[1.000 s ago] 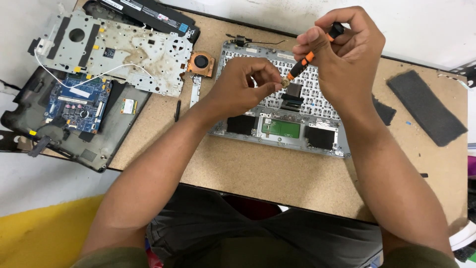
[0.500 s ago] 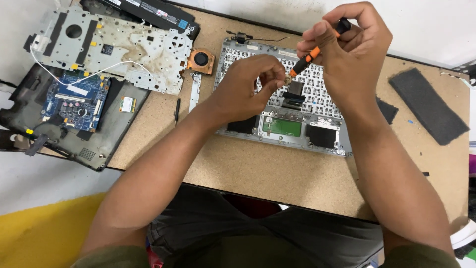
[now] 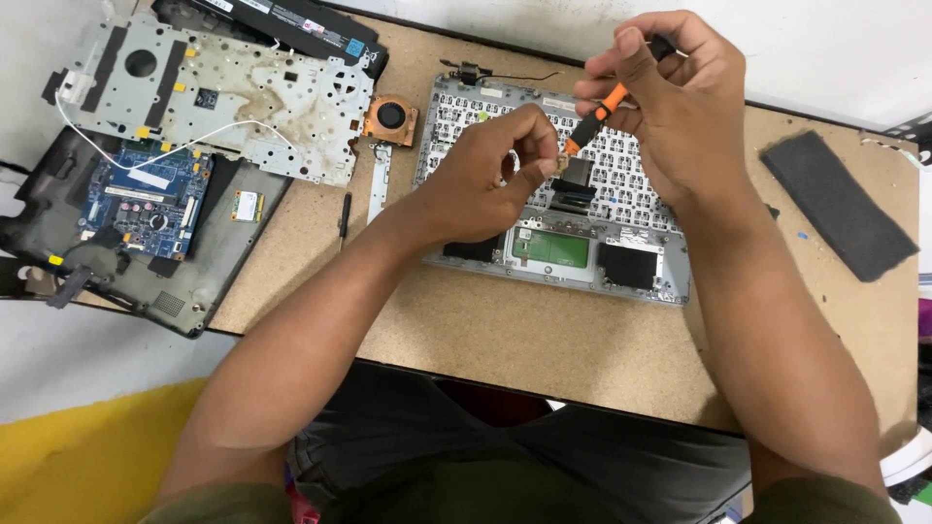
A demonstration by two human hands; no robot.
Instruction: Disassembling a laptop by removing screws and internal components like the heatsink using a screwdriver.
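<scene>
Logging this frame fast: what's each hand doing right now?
Left hand: closed, pinching a small part over the laptop palmrest.
Right hand: closed on an orange screwdriver.

Field notes. I held the screwdriver (image 3: 600, 114), orange shaft with a black cap, in my right hand (image 3: 670, 107) at upper centre-right of frame, tilted with its tip down-left. The tip met a small tan part (image 3: 562, 165) pinched in the fingertips of my left hand (image 3: 490, 175), just left of it. Beneath both lay the upturned grey keyboard panel (image 3: 650, 209), flat on the table, back side up, with a green board (image 3: 550, 249) and dark patches along its lower edge.
</scene>
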